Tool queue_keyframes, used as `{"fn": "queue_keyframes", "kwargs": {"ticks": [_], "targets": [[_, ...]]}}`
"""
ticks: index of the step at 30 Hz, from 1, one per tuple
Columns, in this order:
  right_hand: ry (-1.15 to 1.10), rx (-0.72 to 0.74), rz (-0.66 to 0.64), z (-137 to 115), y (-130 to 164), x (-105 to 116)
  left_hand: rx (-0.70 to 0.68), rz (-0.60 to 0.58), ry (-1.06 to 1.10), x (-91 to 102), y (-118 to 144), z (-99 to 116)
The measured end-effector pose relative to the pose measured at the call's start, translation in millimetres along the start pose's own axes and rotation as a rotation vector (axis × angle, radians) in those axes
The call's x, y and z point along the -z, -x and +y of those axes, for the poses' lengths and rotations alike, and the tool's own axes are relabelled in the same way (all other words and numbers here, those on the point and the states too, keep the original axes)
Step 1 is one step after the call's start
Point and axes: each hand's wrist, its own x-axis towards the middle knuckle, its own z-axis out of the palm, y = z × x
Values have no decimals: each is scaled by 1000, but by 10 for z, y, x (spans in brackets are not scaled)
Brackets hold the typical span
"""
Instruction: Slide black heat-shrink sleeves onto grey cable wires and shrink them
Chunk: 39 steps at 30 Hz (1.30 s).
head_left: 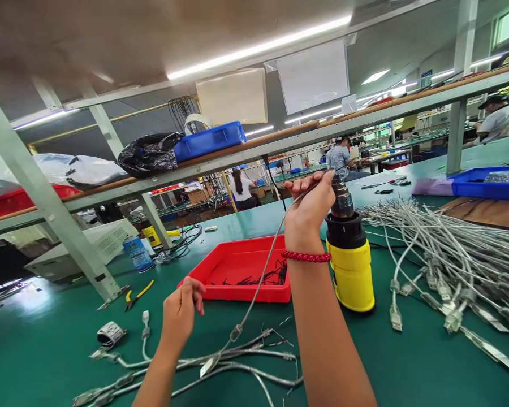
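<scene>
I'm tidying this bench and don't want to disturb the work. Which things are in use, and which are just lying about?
In use: grey cable held by right hand and left hand; yellow heat gun.

Lying about: red tray, yellow pliers, cable pile, blue bin.

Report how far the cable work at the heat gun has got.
Looks done: a few cables lying in front of the person. In hand: right hand holds one cable's end at the heat gun nozzle, left hand holding it lower down. Apparently left: the large pile of cables at right.
</scene>
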Motion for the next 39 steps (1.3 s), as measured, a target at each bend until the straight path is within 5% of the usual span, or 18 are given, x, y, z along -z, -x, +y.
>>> {"fn": "queue_keyframes", "kwargs": {"ticks": [39], "targets": [[51, -20, 10, 80, 16, 14, 33, -14, 29, -2, -2, -43]]}}
